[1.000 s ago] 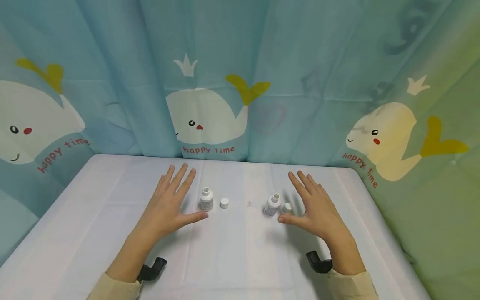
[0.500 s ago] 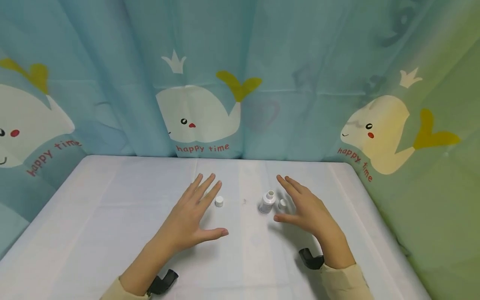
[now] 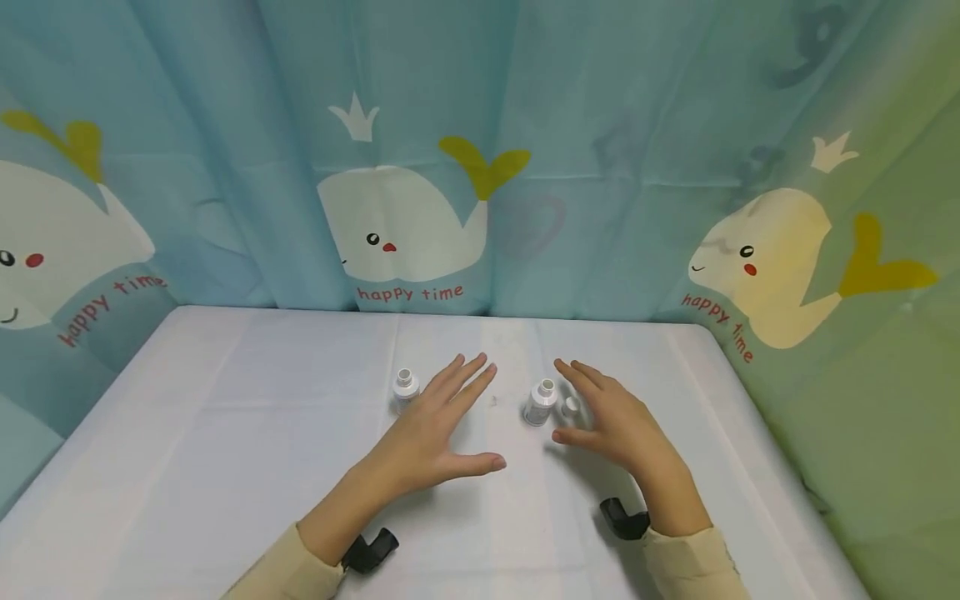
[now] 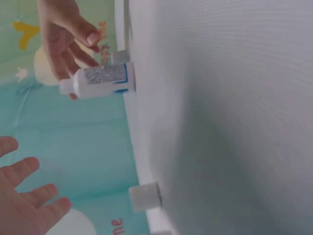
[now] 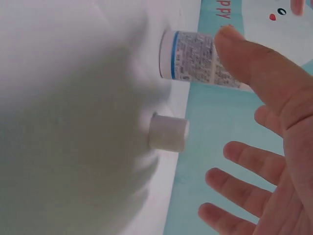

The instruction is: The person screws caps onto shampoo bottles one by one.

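Two small white bottles without caps stand upright on the table. In the head view the left bottle is partly covered by my left hand, which hovers with spread fingers and holds nothing. Its white cap shows in the left wrist view but is hidden from the head camera. Over on the right, the second bottle has a printed label and a blue band near its base. Beside it a white cap sits between that bottle and my right hand, whose fingers are spread around nothing.
A pale cloth covers the table. Behind it hangs a blue-green curtain printed with whales, which turns along the right side. Black wrist mounts stick out below both wrists.
My left hand has moved right, passing in front of the left bottle and now covering its cap in the head view. My right hand has barely moved. The head view has shifted slightly.
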